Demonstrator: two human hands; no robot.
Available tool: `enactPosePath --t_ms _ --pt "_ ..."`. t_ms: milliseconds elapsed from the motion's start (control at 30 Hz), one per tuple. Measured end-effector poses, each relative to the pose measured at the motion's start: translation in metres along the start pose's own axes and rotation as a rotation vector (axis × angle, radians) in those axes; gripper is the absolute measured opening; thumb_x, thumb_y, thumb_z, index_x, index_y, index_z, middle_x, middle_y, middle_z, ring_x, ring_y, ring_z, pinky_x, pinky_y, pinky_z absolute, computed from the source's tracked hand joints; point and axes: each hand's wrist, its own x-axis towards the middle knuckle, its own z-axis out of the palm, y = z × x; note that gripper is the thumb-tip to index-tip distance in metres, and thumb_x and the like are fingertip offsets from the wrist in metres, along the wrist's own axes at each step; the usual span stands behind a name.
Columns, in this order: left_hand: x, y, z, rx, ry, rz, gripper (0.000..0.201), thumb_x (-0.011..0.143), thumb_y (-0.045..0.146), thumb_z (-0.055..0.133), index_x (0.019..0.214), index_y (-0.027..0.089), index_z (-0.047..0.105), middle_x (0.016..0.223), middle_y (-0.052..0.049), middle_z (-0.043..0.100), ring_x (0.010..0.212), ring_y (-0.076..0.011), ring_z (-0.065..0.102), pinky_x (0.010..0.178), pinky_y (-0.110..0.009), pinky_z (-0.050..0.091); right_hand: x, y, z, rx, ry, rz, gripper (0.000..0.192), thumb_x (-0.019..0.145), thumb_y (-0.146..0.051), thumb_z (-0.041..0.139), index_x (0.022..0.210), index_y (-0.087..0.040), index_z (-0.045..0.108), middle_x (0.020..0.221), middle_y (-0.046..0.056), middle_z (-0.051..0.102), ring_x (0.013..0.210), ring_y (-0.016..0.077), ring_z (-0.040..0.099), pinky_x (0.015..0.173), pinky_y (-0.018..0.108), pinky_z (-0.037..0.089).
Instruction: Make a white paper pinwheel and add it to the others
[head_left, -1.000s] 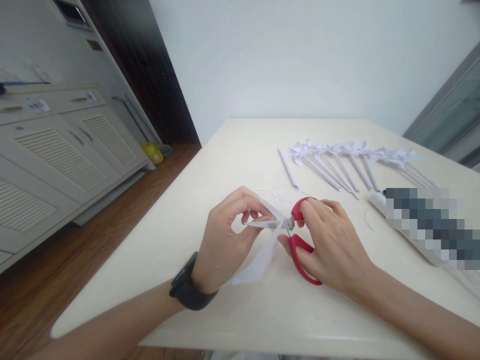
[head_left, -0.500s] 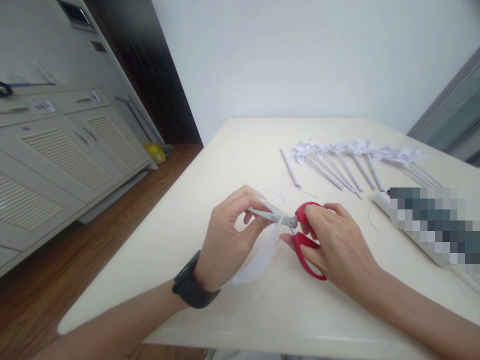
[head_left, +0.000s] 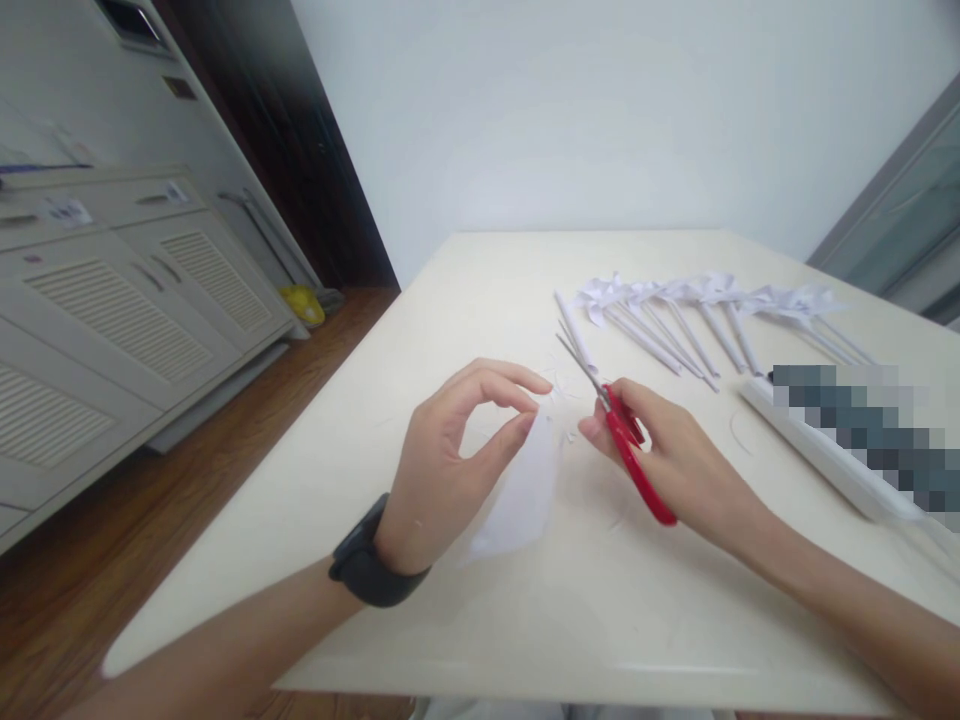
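Between thumb and forefinger, my left hand [head_left: 457,460] pinches the upper corner of a white piece of paper [head_left: 517,505], which hangs down toward the table. My right hand [head_left: 667,445] is closed on red-handled scissors [head_left: 626,435], whose narrow blades point up and away, slightly apart. The blades are clear of the paper. Thin paper scraps [head_left: 562,380] lie on the table just beyond my left fingertips. A rolled paper stick [head_left: 576,333] lies behind the scissor tips.
Several white paper pinwheels [head_left: 705,292] on rolled sticks lie in a row toward the back right of the white table [head_left: 375,510]. A long white roll or package [head_left: 814,445], partly blurred out, lies at the right. Left of the table stands a louvered cabinet [head_left: 142,300].
The scissors have come away from the paper, moved right and turned so their blades point up and away. Small cut bits now show near the paper. My left hand still holds the paper.
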Motion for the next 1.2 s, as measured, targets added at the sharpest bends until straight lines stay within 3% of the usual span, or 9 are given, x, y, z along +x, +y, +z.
enactPosePath --t_ms 100,200,367,567,733,1000,1100,1200 --pt "0.0 0.002 0.0 -0.058 -0.015 -0.105 0.006 0.084 0.019 0.053 0.078 0.018 0.055 0.097 -0.006 0.065 0.097 -0.0179 0.058 0.088 -0.031 0.042 0.004 0.003 -0.002 0.315 -0.16 0.084 0.018 0.082 -0.035 0.051 0.073 -0.021 0.046 0.07 -0.002 0.048 0.063 0.013 0.045 0.056 0.026 0.032" --pt "0.001 -0.001 -0.002 -0.107 -0.034 -0.248 0.006 0.084 0.023 0.054 0.08 0.018 0.053 0.092 -0.005 0.067 0.088 -0.0174 0.061 0.079 -0.03 0.046 0.006 0.002 -0.001 0.604 -0.276 0.07 0.015 0.081 -0.031 0.056 0.073 -0.02 0.048 0.073 -0.002 0.048 0.065 0.0115 0.044 0.058 0.025 0.033" --pt "0.005 -0.012 -0.005 -0.063 -0.078 -0.385 0.012 0.081 0.028 0.057 0.079 0.017 0.054 0.089 -0.004 0.065 0.085 -0.0165 0.061 0.071 -0.025 0.045 0.003 -0.002 0.0 0.82 -0.224 -0.022 0.018 0.077 -0.024 0.065 0.076 -0.02 0.047 0.088 -0.001 0.056 0.078 0.0123 0.049 0.066 0.025 0.036" --pt "0.007 -0.014 -0.002 -0.1 -0.211 -0.518 0.016 0.08 0.031 0.057 0.075 0.016 0.054 0.079 -0.001 0.063 0.068 -0.0114 0.058 0.056 -0.02 0.042 -0.001 -0.004 0.001 0.897 -0.203 -0.184 0.02 0.075 -0.014 0.065 0.075 -0.021 0.047 0.09 0.0 0.058 0.076 0.0121 0.05 0.063 0.025 0.038" --pt "0.009 -0.013 -0.001 -0.111 -0.233 -0.605 0.014 0.078 0.028 0.059 0.073 0.016 0.054 0.073 0.001 0.062 0.06 -0.0088 0.054 0.053 -0.019 0.039 -0.005 -0.006 -0.001 0.847 -0.207 -0.335 0.024 0.074 -0.004 0.062 0.07 -0.02 0.045 0.089 0.001 0.059 0.073 0.0128 0.048 0.063 0.027 0.036" --pt "0.01 -0.011 -0.002 -0.132 -0.324 -0.634 0.011 0.08 0.021 0.054 0.071 0.016 0.053 0.075 -0.001 0.064 0.067 -0.0112 0.058 0.061 -0.022 0.043 -0.003 -0.003 0.0 0.86 -0.279 -0.382 0.026 0.072 -0.002 0.064 0.072 -0.021 0.046 0.08 0.001 0.057 0.077 0.015 0.052 0.067 0.029 0.039" --pt "0.009 -0.013 -0.001 -0.116 -0.37 -0.598 0.012 0.081 0.024 0.053 0.073 0.016 0.054 0.081 -0.003 0.066 0.073 -0.0141 0.061 0.065 -0.025 0.045 -0.003 -0.004 -0.002 0.882 -0.302 -0.367 0.026 0.072 -0.003 0.065 0.073 -0.02 0.046 0.078 0.0 0.056 0.074 0.0136 0.051 0.065 0.027 0.039" --pt "0.008 -0.013 0.0 -0.069 -0.334 -0.462 0.012 0.082 0.027 0.054 0.079 0.016 0.057 0.096 -0.007 0.065 0.089 -0.018 0.06 0.078 -0.03 0.047 -0.002 -0.005 -0.005 0.866 -0.312 -0.314 0.026 0.072 -0.004 0.065 0.071 -0.02 0.045 0.076 -0.001 0.057 0.069 0.0117 0.048 0.064 0.026 0.038"
